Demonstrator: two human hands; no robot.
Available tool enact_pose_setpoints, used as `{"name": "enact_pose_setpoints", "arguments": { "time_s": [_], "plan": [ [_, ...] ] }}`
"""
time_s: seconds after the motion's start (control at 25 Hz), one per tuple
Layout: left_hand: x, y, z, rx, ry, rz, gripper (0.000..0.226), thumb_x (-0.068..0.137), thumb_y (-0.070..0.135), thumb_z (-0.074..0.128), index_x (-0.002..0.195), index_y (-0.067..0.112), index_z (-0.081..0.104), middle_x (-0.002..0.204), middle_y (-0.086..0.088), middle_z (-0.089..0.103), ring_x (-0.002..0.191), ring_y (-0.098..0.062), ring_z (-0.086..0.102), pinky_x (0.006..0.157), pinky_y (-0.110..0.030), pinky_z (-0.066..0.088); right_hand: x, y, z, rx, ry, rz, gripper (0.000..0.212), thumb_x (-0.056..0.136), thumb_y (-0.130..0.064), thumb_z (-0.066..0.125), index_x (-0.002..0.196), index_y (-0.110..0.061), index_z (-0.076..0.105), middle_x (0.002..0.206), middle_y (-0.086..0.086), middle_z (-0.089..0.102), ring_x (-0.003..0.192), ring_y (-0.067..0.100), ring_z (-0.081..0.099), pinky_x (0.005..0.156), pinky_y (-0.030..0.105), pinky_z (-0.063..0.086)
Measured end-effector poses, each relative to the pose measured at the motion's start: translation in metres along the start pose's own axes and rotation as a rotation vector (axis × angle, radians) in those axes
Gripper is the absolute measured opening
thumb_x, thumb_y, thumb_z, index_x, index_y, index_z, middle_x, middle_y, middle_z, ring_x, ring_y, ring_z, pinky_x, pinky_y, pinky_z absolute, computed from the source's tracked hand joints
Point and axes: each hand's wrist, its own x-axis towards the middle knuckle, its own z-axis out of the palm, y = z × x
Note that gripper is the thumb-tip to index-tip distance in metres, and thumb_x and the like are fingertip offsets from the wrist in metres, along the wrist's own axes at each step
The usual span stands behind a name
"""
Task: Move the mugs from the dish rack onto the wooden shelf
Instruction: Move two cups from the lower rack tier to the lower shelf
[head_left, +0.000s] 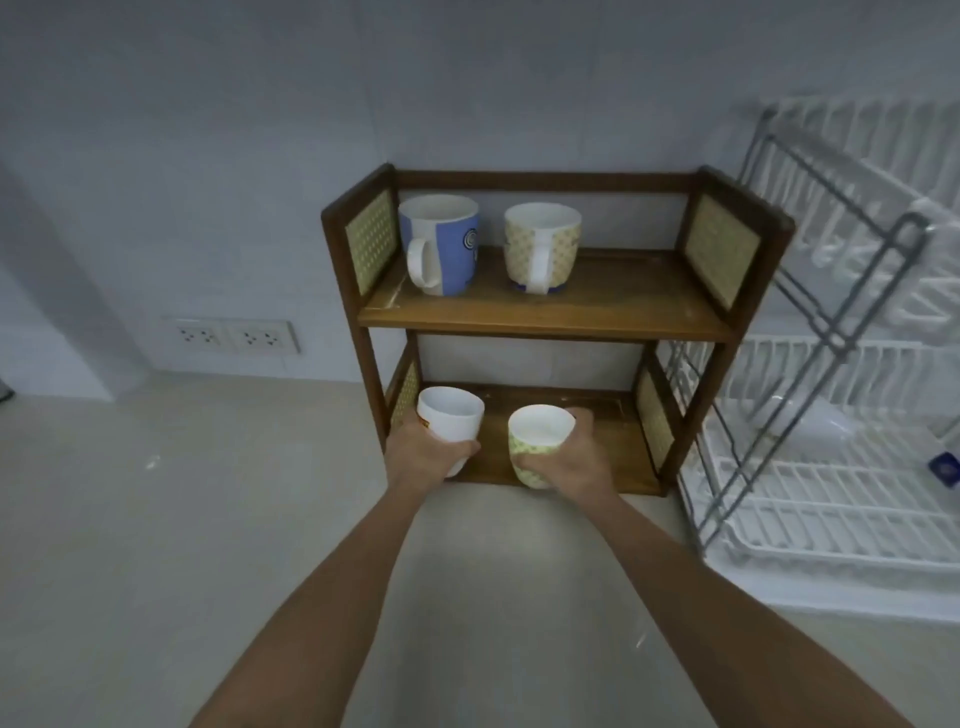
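Fingers of the left hand (427, 453) wrap a white mug (450, 421); the right hand (570, 458) clasps a green-patterned mug (536, 446), both at the wooden shelf's (545, 319) lower tier. Above stand a blue mug (441, 244) and a yellow-patterned mug (541, 246); the dish rack (831, 436) stands right.

I face a pale bluish-grey wall (260, 130) with faint tile seams, dimly and evenly lit. Low on it to my left sits a white double socket plate (231, 335), just above the counter. At the far left a wall corner juts forward, casting a soft shadow. The counter (156, 519) below me is a light beige, smooth surface with a few small pale specks, and it meets the wall in a straight line.
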Motion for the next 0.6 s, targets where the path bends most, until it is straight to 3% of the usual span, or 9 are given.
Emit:
{"name": "enact_pose_setpoints", "arguments": {
  "time_s": [0.28, 0.6],
  "plan": [
    [0.05, -0.025, 0.03, -0.011, -0.02, -0.119, 0.092, 0.051, 0.048, 0.088, 0.127, 0.013, 0.051, 0.126, -0.008, 0.061, 0.116, -0.026, 0.056, 0.096, -0.036, 0.049, 0.058, -0.001, 0.05, -0.042, 0.101, 0.099, 0.104, 0.052, -0.034, 0.09, 0.134, -0.02, 0.028, 0.125, 0.009, 0.055, 0.118, 0.032, 0.052, 0.094, 0.043, 0.047],
    [0.067, -0.027, 0.056, -0.094, 0.027, -0.047, 0.102, 0.052, 0.036, 0.091, 0.137, 0.013, 0.039, 0.134, -0.006, 0.053, 0.125, -0.024, 0.048, 0.104, -0.033, 0.038, 0.087, 0.003, 0.064, -0.038, 0.115, 0.094, 0.105, 0.053, -0.031, 0.092, 0.136, -0.019, 0.03, 0.13, 0.007, 0.053, 0.121, 0.029, 0.051, 0.099, 0.041, 0.043]
  ]
}}
